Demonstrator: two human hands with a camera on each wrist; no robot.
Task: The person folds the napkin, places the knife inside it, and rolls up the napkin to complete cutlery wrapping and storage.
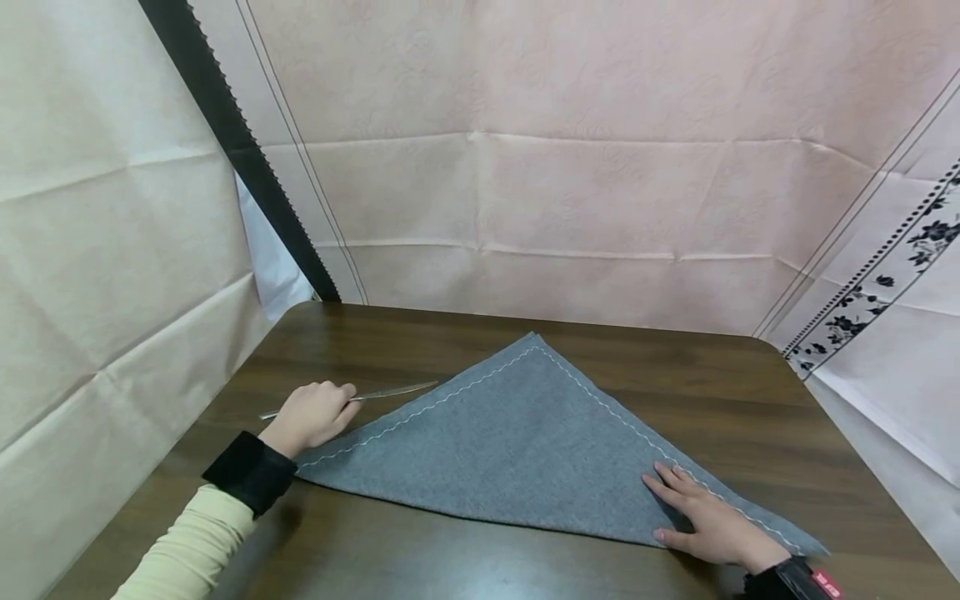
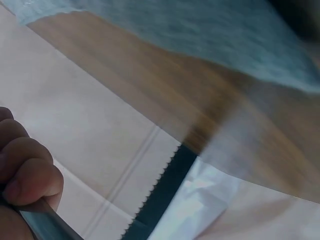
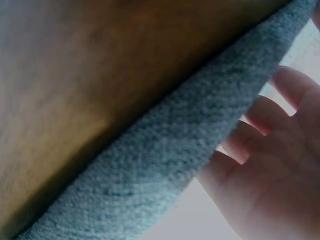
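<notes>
A grey-blue cloth (image 1: 487,450), folded into a triangle with white wavy stitching along its two upper edges, lies on the brown wooden table. Beside the cloth's left corner, my left hand (image 1: 318,412) grips a long thin shiny strip (image 1: 397,391), ruler-like, though its exact kind is unclear. In the left wrist view, curled fingers (image 2: 32,165) hold the strip (image 2: 47,222) at the lower left corner. My right hand (image 1: 705,517) rests on the cloth near its right corner, fingers spread; the right wrist view shows the palm (image 3: 280,175) beside the cloth's edge (image 3: 165,145).
The table (image 1: 420,554) has rounded far corners. Pale creased sheeting (image 1: 600,192) hangs behind it and on both sides, with a black band (image 1: 247,158) at the left and a floral strip (image 1: 877,283) at the right.
</notes>
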